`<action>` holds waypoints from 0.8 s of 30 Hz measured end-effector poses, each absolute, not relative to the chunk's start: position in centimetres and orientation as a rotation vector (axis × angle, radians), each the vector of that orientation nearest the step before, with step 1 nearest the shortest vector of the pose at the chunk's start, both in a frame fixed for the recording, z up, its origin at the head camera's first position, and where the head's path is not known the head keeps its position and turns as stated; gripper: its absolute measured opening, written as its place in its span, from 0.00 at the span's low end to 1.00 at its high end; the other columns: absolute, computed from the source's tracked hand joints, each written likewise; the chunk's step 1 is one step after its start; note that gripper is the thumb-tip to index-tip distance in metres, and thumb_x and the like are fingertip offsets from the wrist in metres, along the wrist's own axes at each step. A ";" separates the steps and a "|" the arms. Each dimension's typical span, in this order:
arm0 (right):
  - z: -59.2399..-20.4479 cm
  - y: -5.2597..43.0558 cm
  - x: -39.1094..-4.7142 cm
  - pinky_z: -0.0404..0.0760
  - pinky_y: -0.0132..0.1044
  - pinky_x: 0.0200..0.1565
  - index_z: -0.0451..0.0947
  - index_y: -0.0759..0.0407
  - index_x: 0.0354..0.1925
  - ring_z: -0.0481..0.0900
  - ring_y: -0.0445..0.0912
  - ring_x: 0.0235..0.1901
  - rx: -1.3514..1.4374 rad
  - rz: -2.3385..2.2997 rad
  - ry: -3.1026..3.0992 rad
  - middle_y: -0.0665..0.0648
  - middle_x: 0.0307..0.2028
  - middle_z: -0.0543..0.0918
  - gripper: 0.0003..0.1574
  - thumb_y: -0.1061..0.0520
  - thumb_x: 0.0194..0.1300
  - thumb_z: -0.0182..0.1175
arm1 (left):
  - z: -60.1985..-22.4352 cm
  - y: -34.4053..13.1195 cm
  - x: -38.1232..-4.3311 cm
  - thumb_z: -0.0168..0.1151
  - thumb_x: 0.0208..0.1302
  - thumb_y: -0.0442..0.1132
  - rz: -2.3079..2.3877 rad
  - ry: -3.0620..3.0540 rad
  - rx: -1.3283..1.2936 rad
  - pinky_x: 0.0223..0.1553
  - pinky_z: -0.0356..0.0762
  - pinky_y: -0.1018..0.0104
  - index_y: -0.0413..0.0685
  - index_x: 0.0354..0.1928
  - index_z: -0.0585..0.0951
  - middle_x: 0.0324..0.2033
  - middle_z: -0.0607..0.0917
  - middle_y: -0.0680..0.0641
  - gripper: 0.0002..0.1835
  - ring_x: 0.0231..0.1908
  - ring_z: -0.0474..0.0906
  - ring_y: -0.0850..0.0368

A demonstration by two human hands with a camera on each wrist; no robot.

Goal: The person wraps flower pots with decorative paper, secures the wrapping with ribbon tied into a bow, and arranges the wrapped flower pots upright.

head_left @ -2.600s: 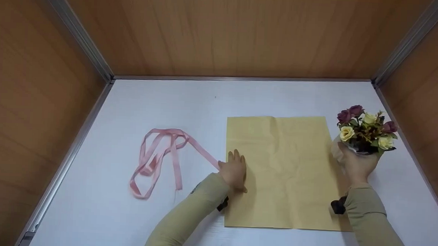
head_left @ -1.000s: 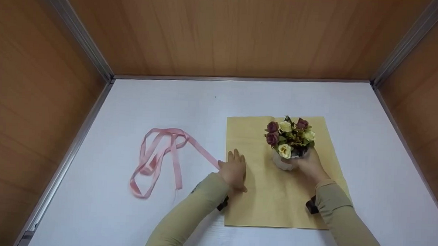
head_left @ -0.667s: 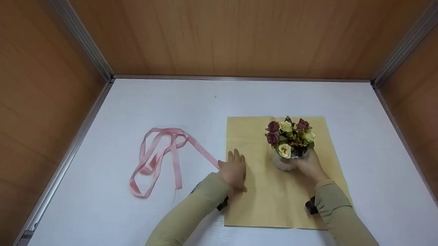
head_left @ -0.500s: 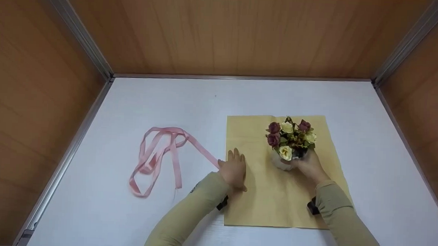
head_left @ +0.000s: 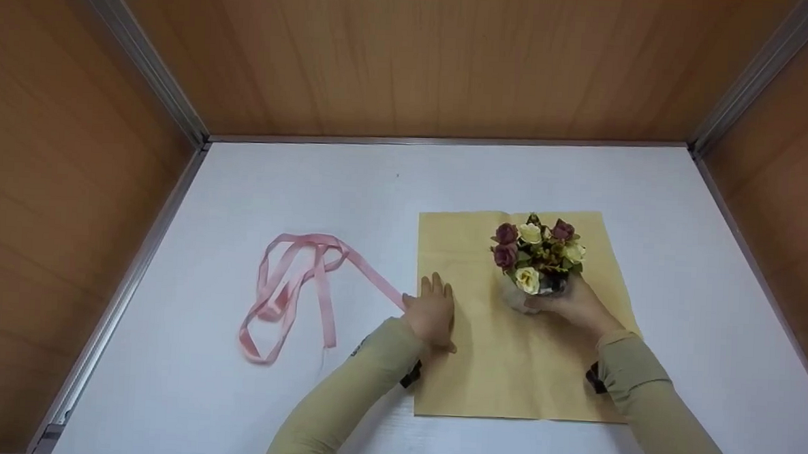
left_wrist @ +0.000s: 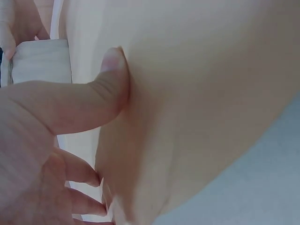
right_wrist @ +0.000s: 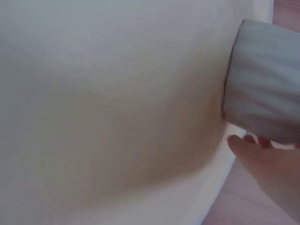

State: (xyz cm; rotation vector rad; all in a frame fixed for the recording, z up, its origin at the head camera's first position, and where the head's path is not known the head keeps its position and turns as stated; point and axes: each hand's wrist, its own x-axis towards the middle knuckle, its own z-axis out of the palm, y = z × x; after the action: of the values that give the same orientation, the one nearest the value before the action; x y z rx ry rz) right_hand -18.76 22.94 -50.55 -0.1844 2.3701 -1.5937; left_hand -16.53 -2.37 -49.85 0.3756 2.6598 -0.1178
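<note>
Showing nearest are two green sleeves (head_left: 665, 416), one for each arm. Past the left one, the left hand (head_left: 431, 317) rests on the left edge of the paper (head_left: 484, 353), with its fingers straight and spread and nothing held in them. The paper lies flat on the table (head_left: 310, 189), and a soft crease runs through it from near to far. A bit farther in, the right hand (head_left: 574, 306) holds the small white pot (head_left: 520, 300) by its side, with the thumb across the near side; flowers hide the far fingers. The pot is just to the left of the right palm, about over the middle of the paper, so the right hand is the one by it. The left hand is apart from it, with bare paper between. The pot looks upright, its tall way going up, with red and yellow flowers (head_left: 538, 253) on top. I can't tell if its bottom touches the paper. Off to the left, the pink ribbon (head_left: 325, 309) lies in loops, and one strip goes up to the left hand; I can't see if it goes under. Farthest back is the brown wall (head_left: 411, 57).
</note>
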 end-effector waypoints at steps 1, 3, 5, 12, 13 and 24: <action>-50.3 23.1 -18.7 0.48 0.53 0.70 0.39 0.60 0.74 0.49 0.60 0.71 -0.203 -1.556 2.377 0.67 0.71 0.53 0.68 0.58 0.49 0.74 | -49.8 -2.4 -16.5 0.72 0.42 0.64 -0.120 2.662 0.376 0.59 0.65 0.38 0.44 0.73 0.53 0.73 0.49 0.39 0.61 0.72 0.47 0.42; -49.6 23.5 -18.5 0.48 0.56 0.69 0.36 0.64 0.74 0.50 0.62 0.70 -0.217 -1.432 2.411 0.70 0.70 0.53 0.70 0.58 0.48 0.74 | -49.8 -2.4 -16.4 0.72 0.43 0.64 -0.118 2.669 0.377 0.59 0.65 0.38 0.44 0.73 0.53 0.73 0.49 0.39 0.61 0.72 0.48 0.42; -48.8 24.0 -18.3 0.58 0.57 0.65 0.36 0.72 0.72 0.56 0.67 0.66 -0.221 -1.218 2.495 0.76 0.68 0.55 0.68 0.57 0.50 0.72 | -49.7 -2.4 -16.4 0.72 0.43 0.64 -0.115 2.673 0.378 0.59 0.65 0.38 0.44 0.73 0.53 0.73 0.49 0.38 0.61 0.72 0.47 0.42; -45.7 25.1 -17.2 0.74 0.59 0.50 0.71 0.79 0.54 0.72 0.72 0.51 -0.254 -0.580 2.762 0.78 0.52 0.75 0.30 0.62 0.57 0.63 | -50.0 -2.5 -16.4 0.70 0.43 0.66 -0.172 2.665 0.378 0.59 0.67 0.40 0.45 0.74 0.51 0.73 0.48 0.40 0.61 0.72 0.48 0.43; -45.4 25.2 -17.1 0.74 0.59 0.49 0.74 0.78 0.51 0.73 0.72 0.50 -0.294 -0.542 2.791 0.77 0.50 0.76 0.25 0.64 0.57 0.62 | -50.0 -2.5 -16.4 0.70 0.43 0.67 -0.177 2.665 0.377 0.58 0.67 0.40 0.46 0.74 0.51 0.73 0.49 0.40 0.61 0.72 0.48 0.43; -45.9 22.5 -16.0 0.79 0.47 0.30 0.80 0.61 0.32 0.80 0.54 0.26 -1.082 -0.150 2.866 0.60 0.25 0.81 0.09 0.71 0.54 0.60 | -50.0 -2.5 -16.5 0.71 0.42 0.65 -0.133 2.663 0.375 0.59 0.65 0.38 0.45 0.73 0.51 0.73 0.49 0.39 0.62 0.72 0.48 0.42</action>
State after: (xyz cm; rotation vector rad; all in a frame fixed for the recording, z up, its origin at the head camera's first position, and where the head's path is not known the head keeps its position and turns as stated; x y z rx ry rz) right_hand -16.02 22.54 -45.88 -1.0819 2.8657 -0.1498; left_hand -16.48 -2.46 -49.99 0.3746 2.6632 -0.1326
